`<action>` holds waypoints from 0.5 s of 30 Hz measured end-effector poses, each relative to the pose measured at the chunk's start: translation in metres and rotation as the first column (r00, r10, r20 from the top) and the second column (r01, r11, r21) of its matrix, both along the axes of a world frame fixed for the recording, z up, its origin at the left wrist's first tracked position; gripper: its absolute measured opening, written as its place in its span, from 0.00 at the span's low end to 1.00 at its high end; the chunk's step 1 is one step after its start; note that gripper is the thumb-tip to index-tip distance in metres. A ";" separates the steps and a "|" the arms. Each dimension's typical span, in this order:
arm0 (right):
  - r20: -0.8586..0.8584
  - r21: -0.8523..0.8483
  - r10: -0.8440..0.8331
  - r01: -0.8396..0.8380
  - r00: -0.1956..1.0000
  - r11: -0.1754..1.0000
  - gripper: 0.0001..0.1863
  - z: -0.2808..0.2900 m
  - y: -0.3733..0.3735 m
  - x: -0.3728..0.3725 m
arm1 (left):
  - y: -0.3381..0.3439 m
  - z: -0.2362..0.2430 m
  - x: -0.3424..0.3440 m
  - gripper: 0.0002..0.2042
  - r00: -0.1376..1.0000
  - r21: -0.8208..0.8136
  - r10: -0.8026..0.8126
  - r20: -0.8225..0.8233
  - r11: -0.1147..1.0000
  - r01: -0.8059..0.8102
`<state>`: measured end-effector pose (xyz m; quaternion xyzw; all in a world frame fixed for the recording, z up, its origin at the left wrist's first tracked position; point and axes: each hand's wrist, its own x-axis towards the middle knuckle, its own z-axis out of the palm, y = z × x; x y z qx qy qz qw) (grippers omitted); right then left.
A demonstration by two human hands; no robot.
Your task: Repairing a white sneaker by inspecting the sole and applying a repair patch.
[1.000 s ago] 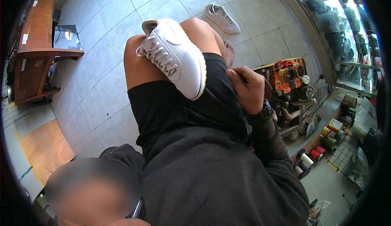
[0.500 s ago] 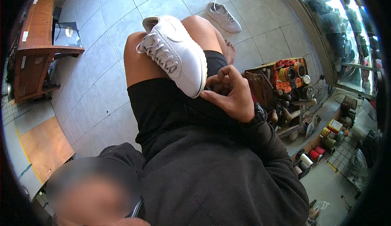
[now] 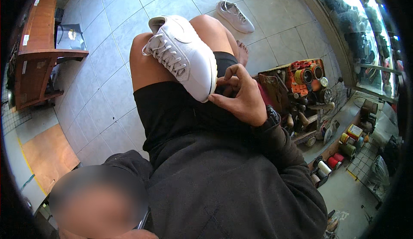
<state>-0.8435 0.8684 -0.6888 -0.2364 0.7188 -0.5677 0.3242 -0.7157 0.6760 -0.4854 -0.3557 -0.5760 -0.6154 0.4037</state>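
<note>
A white lace-up sneaker (image 3: 189, 58) lies on my lap across my thighs, its toe toward my body and its loose white laces facing left. My right hand (image 3: 245, 97) is at the toe end, thumb against the front edge of the sole and fingers curled in at the sole's side. What the fingertips touch beneath is partly hidden. At the bottom left, a strip of skin that seems to be my left hand (image 3: 135, 234) shows beside the slim dark edge of an object; its fingers are hidden. A second white sneaker (image 3: 235, 17) rests on the tiled floor ahead.
To my right stands a box (image 3: 275, 82) crowded with tins and wooden-handled tools. Behind it are thread spools (image 3: 333, 161) and a glass display case (image 3: 370, 37). A brown wooden piece of furniture (image 3: 41, 54) is at the left, with a brown board (image 3: 49, 157) nearer me.
My right hand has shifted slightly, its index finger rising and its thumb moving a little along the toe edge. The sneaker on my lap has moved slightly up and left.
</note>
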 end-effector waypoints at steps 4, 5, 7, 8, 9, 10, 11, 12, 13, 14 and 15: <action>0.000 -0.095 0.065 -0.064 0.998 0.993 0.26 -0.004 0.008 -0.011 | 0.004 0.004 0.001 0.07 0.996 -0.006 0.068 0.060 0.998 -0.068; 0.000 -0.096 0.064 -0.064 0.998 0.993 0.26 -0.005 0.011 -0.013 | 0.003 0.005 0.000 0.07 0.997 -0.009 0.047 0.063 0.999 -0.046; 0.132 -0.199 -0.040 0.066 0.990 0.978 0.19 -0.006 0.014 -0.013 | 0.003 0.003 0.003 0.07 0.998 -0.012 0.025 0.066 1.000 -0.024; 0.135 -0.236 -0.104 0.134 0.985 0.962 0.16 -0.004 0.013 -0.010 | 0.007 0.001 0.006 0.07 0.994 0.017 0.068 0.083 0.997 -0.069; 0.133 -0.238 -0.106 0.135 0.986 0.962 0.16 -0.004 0.014 -0.009 | 0.008 -0.001 0.008 0.07 0.989 0.045 0.110 0.101 0.992 -0.115; 0.173 -0.251 -0.134 0.176 0.976 0.952 0.13 -0.004 0.016 -0.008 | 0.006 -0.004 0.008 0.07 0.989 0.044 0.107 0.098 0.993 -0.112; 0.214 -0.264 -0.159 0.213 0.964 0.941 0.11 -0.004 0.018 -0.007 | 0.004 -0.006 -0.001 0.07 0.999 0.055 0.043 0.015 0.998 -0.044; 0.211 -0.268 -0.158 0.212 0.965 0.940 0.11 -0.005 0.021 -0.008 | 0.003 -0.006 -0.005 0.07 0.997 0.059 -0.021 -0.069 0.998 0.025; 0.200 -0.285 -0.102 0.157 0.975 0.946 0.10 -0.007 0.025 -0.009 | 0.005 -0.004 0.001 0.07 0.997 0.056 -0.021 -0.074 0.998 0.025; 0.193 -0.294 -0.050 0.107 0.980 0.950 0.09 -0.009 0.028 -0.010 | 0.007 -0.001 0.006 0.07 0.998 0.039 0.062 0.008 0.997 -0.062; 0.195 -0.292 -0.054 0.111 0.979 0.950 0.09 -0.011 0.029 -0.010 | 0.008 0.000 0.009 0.07 0.985 0.015 0.146 0.089 0.989 -0.148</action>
